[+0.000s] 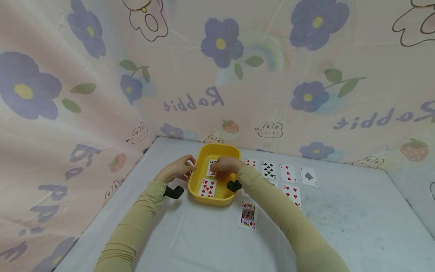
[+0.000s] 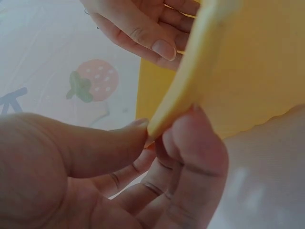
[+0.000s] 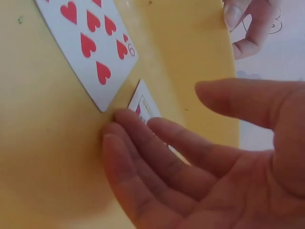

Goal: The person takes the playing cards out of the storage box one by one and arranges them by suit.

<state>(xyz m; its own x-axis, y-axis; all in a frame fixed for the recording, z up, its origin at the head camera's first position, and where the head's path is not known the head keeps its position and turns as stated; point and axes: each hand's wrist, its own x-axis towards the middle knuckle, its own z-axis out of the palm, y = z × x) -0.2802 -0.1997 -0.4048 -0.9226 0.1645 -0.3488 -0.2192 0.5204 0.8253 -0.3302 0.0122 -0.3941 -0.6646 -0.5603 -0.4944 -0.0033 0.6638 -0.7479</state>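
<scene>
A yellow plastic tray (image 1: 219, 201) lies on the table, its left rim pinched between the thumb and fingers of my left hand (image 1: 177, 169). Inside the tray are a hearts card (image 1: 207, 188) and, farther back, a face card (image 1: 211, 165). My right hand (image 1: 227, 166) reaches into the tray over the face card and hides part of it. In the right wrist view its fingers (image 3: 162, 171) are extended, with the fingertips right at the face card (image 3: 145, 107) and the thumb held apart.
Right of the tray, several playing cards lie face up in rows, among them a clubs card (image 1: 269, 170), a three of hearts (image 1: 288, 173), an ace of spades (image 1: 309, 176) and another hearts card (image 1: 292, 195). A king of diamonds (image 1: 247, 215) lies nearer the front. A patterned curtain (image 1: 265, 94) stands behind.
</scene>
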